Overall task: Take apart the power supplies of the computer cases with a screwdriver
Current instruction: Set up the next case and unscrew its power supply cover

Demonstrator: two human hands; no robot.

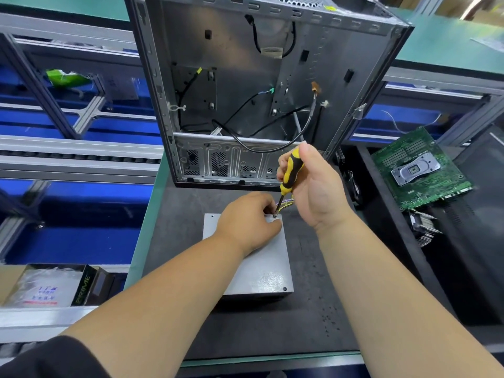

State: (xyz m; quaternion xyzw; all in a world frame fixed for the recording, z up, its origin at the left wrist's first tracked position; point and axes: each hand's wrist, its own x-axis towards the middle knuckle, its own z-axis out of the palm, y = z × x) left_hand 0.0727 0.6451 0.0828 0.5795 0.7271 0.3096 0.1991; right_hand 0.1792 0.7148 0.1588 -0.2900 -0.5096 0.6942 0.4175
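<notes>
A box [84, 289] marked PRIME sits at the near left. On the dark mat [313, 323] lies the grey supply [261, 268], with the open case [245, 91] standing just beyond it. The left hand [248, 222] curls its fingers at the supply's far right corner. The right hand [313, 186] grips the screwdriver [289, 175], tip down on that corner. A green board [425, 170] lies far right.

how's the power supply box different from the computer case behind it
The power supply box lies flat on the dark mat, while the computer case stands upright behind it. The box is closed and much smaller; the case is open, its inside and loose cables showing. Only the box is being worked on, with the screwdriver tip at its far corner. Both are grey metal.
</notes>
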